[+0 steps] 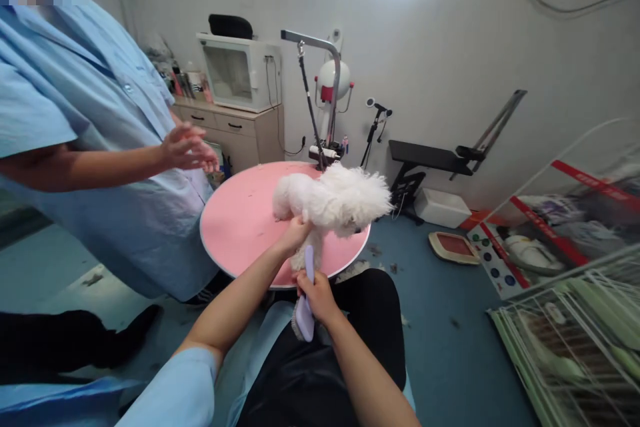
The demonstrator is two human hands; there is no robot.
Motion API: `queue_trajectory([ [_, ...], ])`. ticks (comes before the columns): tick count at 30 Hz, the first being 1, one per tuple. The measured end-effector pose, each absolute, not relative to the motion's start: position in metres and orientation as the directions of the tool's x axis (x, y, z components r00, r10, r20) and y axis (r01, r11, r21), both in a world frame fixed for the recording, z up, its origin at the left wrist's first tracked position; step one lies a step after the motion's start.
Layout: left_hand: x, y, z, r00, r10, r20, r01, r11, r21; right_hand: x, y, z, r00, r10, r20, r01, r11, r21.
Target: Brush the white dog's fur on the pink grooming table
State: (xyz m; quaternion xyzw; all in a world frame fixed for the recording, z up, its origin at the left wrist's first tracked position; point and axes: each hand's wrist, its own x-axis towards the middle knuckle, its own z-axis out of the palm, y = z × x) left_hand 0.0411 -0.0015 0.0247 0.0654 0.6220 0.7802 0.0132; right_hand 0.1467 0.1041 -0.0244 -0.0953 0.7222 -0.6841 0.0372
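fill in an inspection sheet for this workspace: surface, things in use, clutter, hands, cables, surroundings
Surface: round pink table with a pale rim; a few small dark bits on top.
Things in use: white fluffy dog on the table; lavender brush, head down, off the coat.
Clutter: dark tufts, perhaps hair, on the floor.
Hands: left hand touches the dog near a foreleg, grip unclear; right hand grips the brush.
Cables: dark cable on the wall; cord down the white cabinet's side.
Surroundings: co-worker's hand raised beside the table; wire cage at picture right.
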Motion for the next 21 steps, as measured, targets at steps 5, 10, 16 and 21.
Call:
queue_trajectory([
  [5, 0.054, 0.01, 0.014, -0.984, 0.175, 0.028, -0.015, -0.244, 0.97, 0.154, 0.124, -0.028, -0.992, 0.027, 0.123, -0.121, 0.072, -0.99],
  [10, 0.074, 0.037, 0.005, -0.99, 0.112, 0.09, 0.048, -0.327, 0.944, 0.228, 0.12, -0.071, -0.961, -0.112, -0.251, 0.265, -0.131, -0.955],
  [16, 0.074, 0.035, 0.005, -0.981, 0.143, 0.129, 0.082, -0.296, 0.952, 0.241, 0.17, -0.033, -0.81, -0.526, -0.259, 0.278, 0.045, -0.959],
  [21, 0.078, 0.02, -0.004, -0.936, 0.282, 0.212, 0.189, -0.109, 0.976, 0.128, 0.195, 0.063, -0.919, 0.027, 0.393, -0.38, 0.202, -0.903],
])
